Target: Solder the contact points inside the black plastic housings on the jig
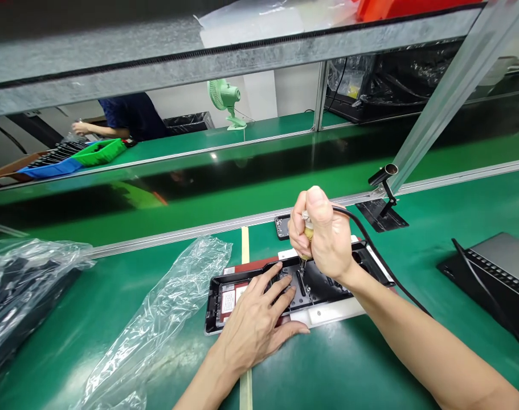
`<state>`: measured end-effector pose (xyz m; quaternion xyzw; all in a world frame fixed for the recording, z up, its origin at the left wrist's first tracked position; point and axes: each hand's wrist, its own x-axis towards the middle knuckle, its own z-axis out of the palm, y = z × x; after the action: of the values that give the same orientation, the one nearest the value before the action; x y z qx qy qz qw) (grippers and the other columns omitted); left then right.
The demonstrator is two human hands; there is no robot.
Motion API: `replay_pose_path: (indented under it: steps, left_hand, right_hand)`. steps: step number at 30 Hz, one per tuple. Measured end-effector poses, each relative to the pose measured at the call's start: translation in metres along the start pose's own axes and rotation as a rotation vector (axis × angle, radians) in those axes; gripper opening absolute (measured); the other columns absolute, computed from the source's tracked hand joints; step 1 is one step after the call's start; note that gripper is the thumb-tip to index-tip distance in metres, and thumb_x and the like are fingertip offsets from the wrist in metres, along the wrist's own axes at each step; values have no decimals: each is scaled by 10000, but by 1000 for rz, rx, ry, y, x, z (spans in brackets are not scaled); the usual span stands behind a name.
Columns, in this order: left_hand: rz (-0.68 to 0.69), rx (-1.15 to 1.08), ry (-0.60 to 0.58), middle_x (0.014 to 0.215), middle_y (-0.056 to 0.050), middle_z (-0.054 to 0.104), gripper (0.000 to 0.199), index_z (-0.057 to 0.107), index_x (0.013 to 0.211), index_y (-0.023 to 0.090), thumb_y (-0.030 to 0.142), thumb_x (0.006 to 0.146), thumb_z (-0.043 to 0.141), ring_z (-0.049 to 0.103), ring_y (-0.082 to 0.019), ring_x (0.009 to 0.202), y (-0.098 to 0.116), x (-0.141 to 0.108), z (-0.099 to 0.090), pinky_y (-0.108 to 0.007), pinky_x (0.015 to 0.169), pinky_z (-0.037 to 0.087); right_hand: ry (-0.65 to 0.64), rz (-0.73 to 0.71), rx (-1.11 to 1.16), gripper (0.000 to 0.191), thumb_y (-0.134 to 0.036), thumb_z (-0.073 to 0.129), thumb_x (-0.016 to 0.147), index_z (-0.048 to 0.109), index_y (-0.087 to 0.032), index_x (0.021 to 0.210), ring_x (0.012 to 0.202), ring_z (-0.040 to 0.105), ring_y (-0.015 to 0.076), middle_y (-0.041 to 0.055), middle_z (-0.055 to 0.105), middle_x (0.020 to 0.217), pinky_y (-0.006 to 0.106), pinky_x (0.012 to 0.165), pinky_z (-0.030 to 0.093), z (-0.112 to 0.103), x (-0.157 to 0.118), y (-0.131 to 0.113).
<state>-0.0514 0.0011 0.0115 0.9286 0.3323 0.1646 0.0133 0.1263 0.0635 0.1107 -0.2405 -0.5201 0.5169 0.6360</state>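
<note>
A long black plastic housing (pixel 323 280) lies open side up on a red-brown and white fixture (pixel 338 312), on the green bench. My left hand (pixel 259 316) rests flat on its left half, fingers spread, the thumb over the white front edge. Above the middle of the housing, my right hand (pixel 327 233) is wrapped round a corded electric screwdriver (pixel 307 232) with a yellowish grip. Its metal tip points down into the housing; whether it touches a screw I cannot tell. A black cable (pixel 370 242) leads from the tool over my right wrist. A small black tray (pixel 282 226) with tiny parts sits behind.
Clear plastic bags (pixel 174 302) lie left of the housing. A black tube holder (pixel 383 174) stands behind right, with a dark panel (pixel 494 273) at far right. A metal shelf (pixel 242 67) crosses overhead. Beyond the conveyor (pixel 225 171) are a green fan (pixel 225 97) and another person (pixel 131 117).
</note>
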Motion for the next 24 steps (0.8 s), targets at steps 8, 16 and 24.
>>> replay_pose_path:
  steps: [8,16,24]
  left_hand:
    - [19,-119,62,1427,-159,631,646,622,1344,140,600,893,673,425,-384,1470,-4,-2,-4,-596,1109,497]
    - [-225,-555,277,1351,-68,681,304,697,1281,245,274,1057,495,559,-228,1335,-9,1,-20,-427,1147,431]
    - [-765,-872,299,1221,-52,751,474,789,1116,250,518,1065,401,666,-243,1183,-2,19,-48,-401,1068,475]
  right_hand:
    - [-1,3,8,534,-626,522,996,482,-216,656,421,375,80,-53,401,499,226,381,291,0,0,0]
    - [-10,10,14,526,-627,519,997,484,-220,665,419,358,81,-58,400,503,234,393,283,1,1,1]
    - [-18,9,-64,534,-629,468,1014,482,-222,668,443,374,93,-52,405,522,251,412,309,-1,1,-2]
